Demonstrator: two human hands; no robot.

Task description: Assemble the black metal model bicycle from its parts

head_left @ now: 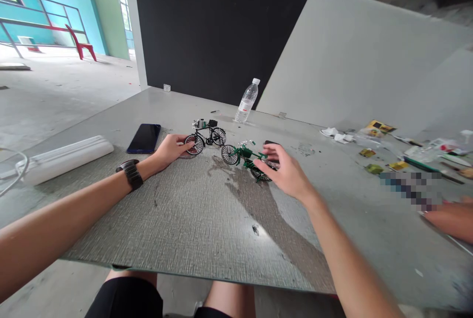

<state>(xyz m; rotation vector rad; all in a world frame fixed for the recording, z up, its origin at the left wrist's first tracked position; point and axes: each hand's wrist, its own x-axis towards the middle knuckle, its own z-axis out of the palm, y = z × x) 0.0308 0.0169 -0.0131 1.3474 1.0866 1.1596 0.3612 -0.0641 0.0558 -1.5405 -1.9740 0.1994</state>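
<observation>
Two small model bicycles stand on the grey table, close to each other. My left hand (170, 152) pinches the front wheel of the black model bicycle (207, 135) between thumb and fingers. Green in colour, the other model bicycle (244, 153) stands to the right and a little closer to me, its front wheel pointing left. My right hand (285, 170) is curled round its rear end, thumb on the near side and fingers behind. Part of the green bicycle's rear wheel and rack is hidden by that hand.
A phone (144, 138) and a long white device (66, 158) with a cable lie on the left. Behind the bicycles stands a water bottle (247, 101) before a black panel (221, 27). Scraps and packets (380, 128) litter the right side, where another person's arm (451, 220) rests.
</observation>
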